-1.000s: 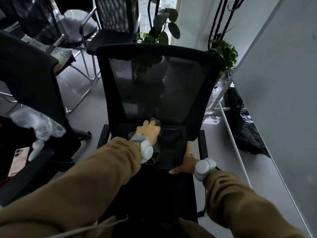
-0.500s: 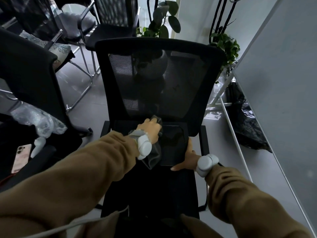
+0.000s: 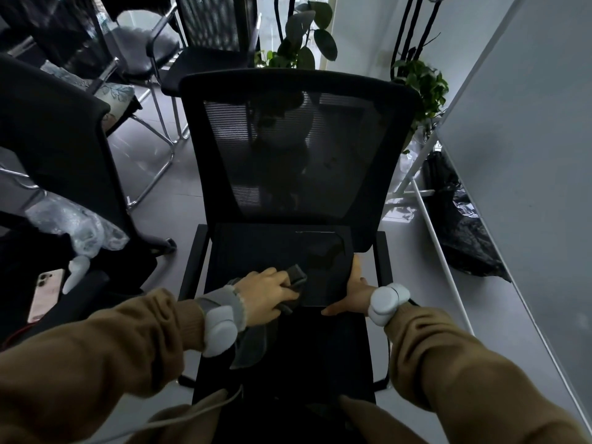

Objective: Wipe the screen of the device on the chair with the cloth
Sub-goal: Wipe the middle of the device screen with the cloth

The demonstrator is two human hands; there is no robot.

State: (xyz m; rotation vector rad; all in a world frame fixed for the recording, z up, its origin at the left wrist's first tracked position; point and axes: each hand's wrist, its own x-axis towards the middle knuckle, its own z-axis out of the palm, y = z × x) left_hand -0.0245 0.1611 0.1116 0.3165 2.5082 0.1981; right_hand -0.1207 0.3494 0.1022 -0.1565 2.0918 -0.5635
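A dark tablet [image 3: 323, 267] with a glossy black screen lies flat on the seat of a black mesh-backed chair [image 3: 288, 347]. My left hand [image 3: 267, 293] grips a grey cloth [image 3: 296, 278] and presses it on the screen's near left part; a loose end of the cloth hangs below my wrist. At the tablet's right edge and near right corner, my right hand [image 3: 354, 293] holds the device, fingers along the side and thumb at the front edge. Both wrists carry white bands.
Another black chair [image 3: 54, 149] stands close on the left, with crumpled plastic [image 3: 77, 225] and a pink phone [image 3: 45, 293] beside it. Metal-legged chairs [image 3: 153, 59] and potted plants [image 3: 304, 36] stand behind. A white panel [image 3: 528, 155] and black bag [image 3: 461, 232] are on the right.
My left hand has drawn the cloth from the screen's far left part toward me, to the near left part. My right hand has kept its hold on the right edge.
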